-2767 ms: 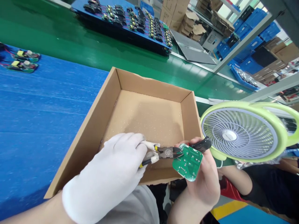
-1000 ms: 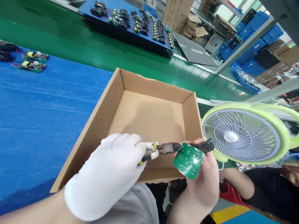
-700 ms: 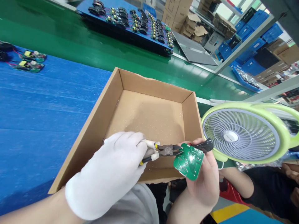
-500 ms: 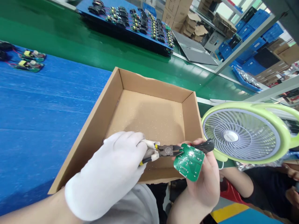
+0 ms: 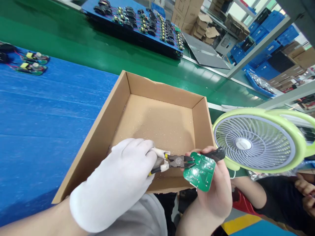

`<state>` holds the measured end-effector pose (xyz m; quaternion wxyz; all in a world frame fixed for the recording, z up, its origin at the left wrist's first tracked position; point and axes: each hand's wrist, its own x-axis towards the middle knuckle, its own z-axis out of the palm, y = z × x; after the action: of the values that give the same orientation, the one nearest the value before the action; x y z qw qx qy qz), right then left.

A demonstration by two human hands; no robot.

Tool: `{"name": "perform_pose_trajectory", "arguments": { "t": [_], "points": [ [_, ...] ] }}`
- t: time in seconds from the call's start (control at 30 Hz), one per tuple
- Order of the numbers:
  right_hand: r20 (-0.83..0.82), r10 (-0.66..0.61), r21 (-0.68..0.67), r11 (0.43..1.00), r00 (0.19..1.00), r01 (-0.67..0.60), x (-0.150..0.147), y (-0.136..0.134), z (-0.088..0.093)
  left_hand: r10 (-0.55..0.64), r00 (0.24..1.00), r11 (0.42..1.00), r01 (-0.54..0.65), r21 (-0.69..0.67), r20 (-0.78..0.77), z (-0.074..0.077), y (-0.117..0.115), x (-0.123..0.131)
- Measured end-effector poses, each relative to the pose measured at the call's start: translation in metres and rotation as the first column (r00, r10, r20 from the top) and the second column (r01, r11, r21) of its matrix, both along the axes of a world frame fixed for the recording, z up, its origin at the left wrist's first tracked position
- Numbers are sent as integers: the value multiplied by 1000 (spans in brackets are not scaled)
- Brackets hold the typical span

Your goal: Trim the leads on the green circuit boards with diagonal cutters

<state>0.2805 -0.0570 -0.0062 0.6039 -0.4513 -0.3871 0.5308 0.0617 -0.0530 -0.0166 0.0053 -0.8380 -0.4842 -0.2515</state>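
My left hand (image 5: 123, 177), in a white glove, is wrapped round the handles of a pair of cutting pliers (image 5: 177, 161). The plier jaws stand slightly apart at the left edge of a green circuit board (image 5: 200, 172), over its surface. My bare right hand (image 5: 219, 186) grips that board, its soldered side facing up. A black plastic piece (image 5: 216, 154) sticks out behind the board, in the same hand. Both hands are above the near side of a shallow cardboard box (image 5: 159, 114), whose floor is sprinkled with tiny bright bits.
A green fan (image 5: 256, 141) stands right of the box. Two circuit boards (image 5: 31, 67) lie on the blue mat (image 5: 49, 124) at left. Behind, a blue tray (image 5: 169, 47) carries rows of assemblies. Another person's arm (image 5: 251, 191) is at lower right.
The plier tips have shifted slightly right and down over the board, and my left hand has moved a little right with them. My right hand keeps nearly the same place.
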Motion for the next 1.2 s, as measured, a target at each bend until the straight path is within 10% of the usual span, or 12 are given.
{"name": "perform_pose_trajectory", "arguments": {
  "t": [1.2],
  "points": [
    [-83,90,5,996,992,-90,0,1,6,-69,995,998,69,-15,-67,8,1,1]
  ]
}}
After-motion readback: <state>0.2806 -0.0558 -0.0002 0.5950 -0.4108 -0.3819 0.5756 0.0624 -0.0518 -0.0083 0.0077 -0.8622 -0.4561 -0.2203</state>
